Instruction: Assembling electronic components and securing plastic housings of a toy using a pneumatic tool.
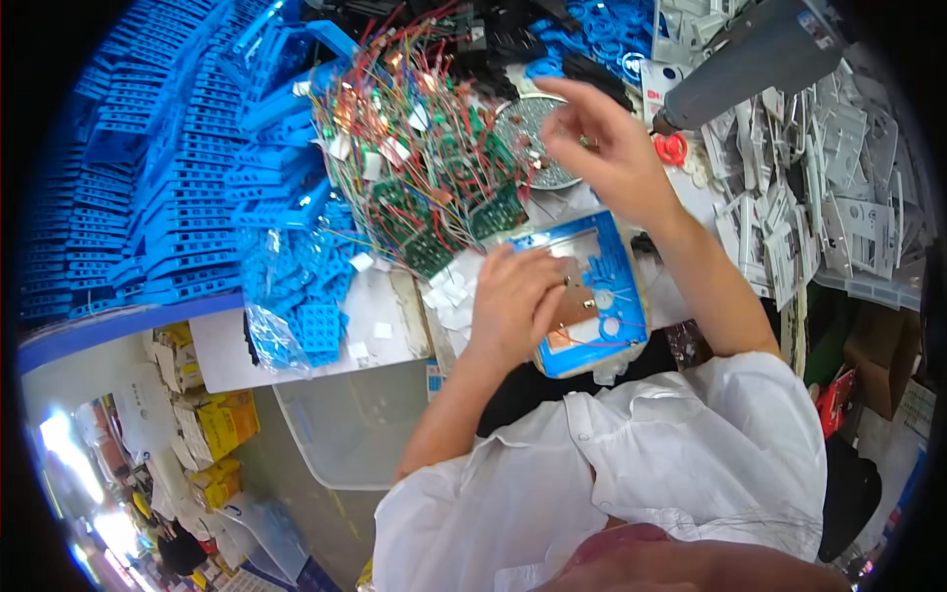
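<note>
My left hand (pixel 515 301) lies over the left side of a blue plastic casing (pixel 614 271), its bent fingers pressed on a copper-brown plate (pixel 575 301) inside it. Thin red wire crosses the casing's lower part. My right hand (pixel 612 148) is raised beyond the casing, over the right side of a round metal dish (pixel 518 128) holding small metal pieces. Its index finger stretches out, apart from the thumb. Whether a small piece sits between these fingers I cannot make out. Left of the dish lies a tangled heap of green circuit boards (pixel 424 247) with coloured wires.
Stacked blue plastic parts (pixel 178 187) fill the left, beside a clear bag (pixel 281 286) of blue pieces. A grey power screwdriver (pixel 750 69) hangs at upper right, above a red ring (pixel 671 149). White plastic parts (pixel 848 148) pile up at right. A translucent bin (pixel 345 424) stands below the table edge.
</note>
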Demonstrator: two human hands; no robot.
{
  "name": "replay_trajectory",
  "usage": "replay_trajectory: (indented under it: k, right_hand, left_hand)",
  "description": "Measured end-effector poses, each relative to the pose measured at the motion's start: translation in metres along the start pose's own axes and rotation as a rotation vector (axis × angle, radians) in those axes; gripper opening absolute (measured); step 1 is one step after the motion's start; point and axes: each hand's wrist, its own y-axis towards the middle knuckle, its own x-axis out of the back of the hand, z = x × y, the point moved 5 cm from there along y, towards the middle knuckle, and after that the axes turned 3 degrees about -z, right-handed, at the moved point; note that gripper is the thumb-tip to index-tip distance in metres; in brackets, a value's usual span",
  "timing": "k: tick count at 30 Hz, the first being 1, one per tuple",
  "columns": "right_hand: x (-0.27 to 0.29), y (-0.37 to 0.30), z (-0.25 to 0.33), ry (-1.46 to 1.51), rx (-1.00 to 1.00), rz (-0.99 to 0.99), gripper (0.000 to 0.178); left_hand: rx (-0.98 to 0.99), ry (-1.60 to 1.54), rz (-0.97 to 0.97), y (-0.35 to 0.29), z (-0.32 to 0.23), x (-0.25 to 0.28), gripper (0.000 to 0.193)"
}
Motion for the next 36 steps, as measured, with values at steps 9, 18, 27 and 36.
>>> replay_trajectory:
  k: [9, 18, 27, 36]
  right_hand:
    - [-0.002, 0.193, -0.077, -1.054, 0.009, 0.149, 0.065]
    - [-0.003, 0.173, -0.091, -0.892, 0.151, -0.149, 0.073]
    - [0.047, -0.005, -0.026, 0.829, -0.435, 0.180, 0.082]
    - [0.030, -0.115, 0.031, -0.193, -0.196, 0.666, 0.052]
  left_hand:
    - [0.034, -0.129, -0.034, -0.018, 0.006, -0.011, 0.013]
    - [0.045, -0.134, -0.051, -0.017, 0.003, -0.011, 0.015]
    - [0.269, -0.339, -0.300, -0.028, 0.021, -0.006, 0.013]
    - [0.393, -0.502, -0.229, -0.032, 0.025, 0.001, 0.015]
